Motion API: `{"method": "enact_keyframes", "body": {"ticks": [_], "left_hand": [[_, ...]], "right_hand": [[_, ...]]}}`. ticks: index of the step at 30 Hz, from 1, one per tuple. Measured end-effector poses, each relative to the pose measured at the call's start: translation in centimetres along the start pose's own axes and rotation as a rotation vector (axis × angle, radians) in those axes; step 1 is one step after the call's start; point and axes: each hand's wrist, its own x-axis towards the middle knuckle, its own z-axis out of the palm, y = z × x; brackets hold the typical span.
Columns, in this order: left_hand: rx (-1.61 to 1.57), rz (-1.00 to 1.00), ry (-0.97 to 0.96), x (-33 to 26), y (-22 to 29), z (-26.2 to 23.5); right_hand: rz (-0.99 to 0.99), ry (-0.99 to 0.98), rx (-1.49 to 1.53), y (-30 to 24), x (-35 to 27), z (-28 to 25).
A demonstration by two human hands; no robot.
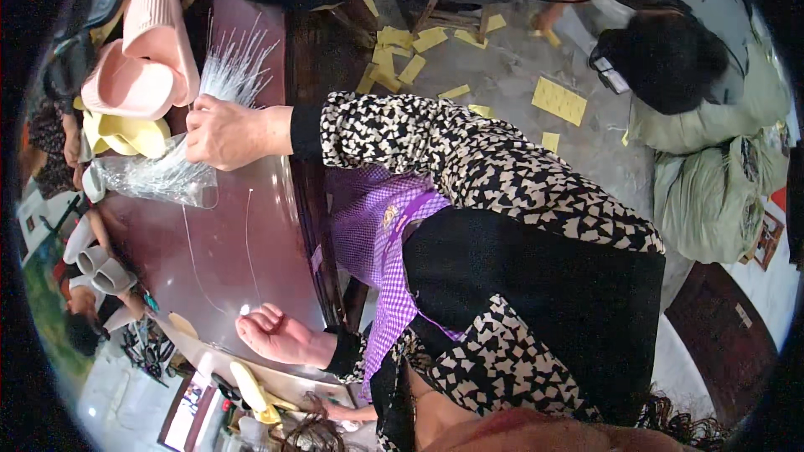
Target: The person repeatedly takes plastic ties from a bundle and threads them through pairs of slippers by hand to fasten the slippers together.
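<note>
My right hand (pixel 230 134), at upper left, is closed around a bundle of thin white strands (pixel 239 59). Their loose ends fan out on one side of the fist; a clear plastic bag (pixel 159 177) with more strands spreads from the other. Lower down, my left hand (pixel 283 336) is curled palm-up above the table. A thin white strand (pixel 251 238) with a small pale tip runs to its fingers, which partly hide the grip. Another fine strand (pixel 193 255) trails from near the bag. Pink slippers (pixel 151 42) stand beside the bundle, with a yellow slipper (pixel 126 134) next to them.
The reddish-brown table (pixel 218 243) runs down the left side. Grey slippers (pixel 105 269) and other people (pixel 84 310) are beyond it. Yellow cards (pixel 559 100) litter the floor. Green sacks (pixel 708 201) lie at the right, near a person in black (pixel 670 59).
</note>
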Motion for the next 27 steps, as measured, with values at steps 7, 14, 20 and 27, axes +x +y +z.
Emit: {"method": "enact_keyframes", "body": {"ticks": [7,14,20,27], "left_hand": [[-0.091,-0.001,-0.085,0.6,2.7,-5.0],[-0.15,-0.038,0.193,-7.8,6.8,-4.1],[-0.223,0.075,0.341,-12.5,7.0,-7.8],[0.199,0.219,0.398,-16.2,6.0,-7.8]], "right_hand": [[-0.067,0.092,0.105,-3.5,2.3,2.7],[-0.005,0.043,0.214,-4.5,-0.9,-2.8],[-0.043,0.054,0.352,-9.5,-0.6,-5.1],[0.328,-0.571,1.297,-25.1,-2.2,-12.5]]}}
